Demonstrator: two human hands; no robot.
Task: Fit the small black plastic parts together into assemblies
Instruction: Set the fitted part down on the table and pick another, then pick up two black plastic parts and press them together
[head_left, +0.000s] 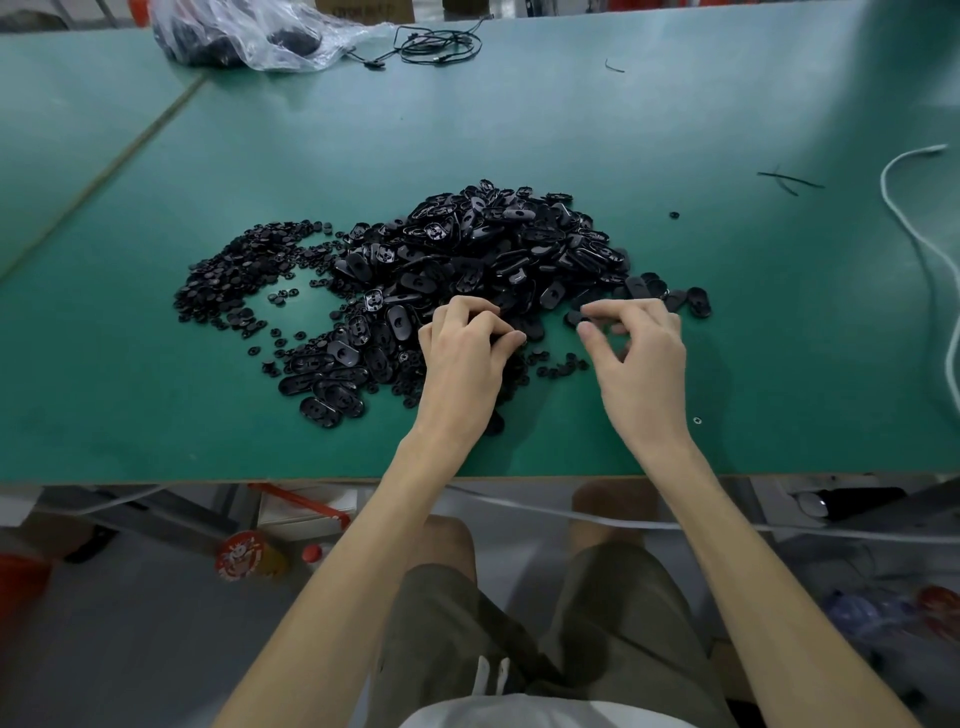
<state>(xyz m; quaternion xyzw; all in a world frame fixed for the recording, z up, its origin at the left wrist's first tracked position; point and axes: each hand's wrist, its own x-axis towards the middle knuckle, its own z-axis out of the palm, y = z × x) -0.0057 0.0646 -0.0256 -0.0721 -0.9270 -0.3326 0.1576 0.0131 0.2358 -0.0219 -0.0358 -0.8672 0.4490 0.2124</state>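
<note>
head view. we log, at mid-table, a heap of oval shells (498, 244): glossy black plastic, flat, with rounded ends, some with a centre hole, some showing ribbed insides. to its left is a lower spread of small round discs (234, 270), matte black and button-like; strays lie around both. left hand (462, 358) is at the heap's near edge, fingers and thumb curled tight on a black part (501, 339), mostly hidden. right hand (641, 358) is just beside it, thumb and forefinger slightly apart, other fingers loosely bent. its forefinger tip is at a loose disc (573, 317); whether they touch we cannot tell. table (156, 426): green matte surface. far edge: crinkled clear plastic bag (270, 36), thin black cable (436, 44). right: white cord (883, 179).
</note>
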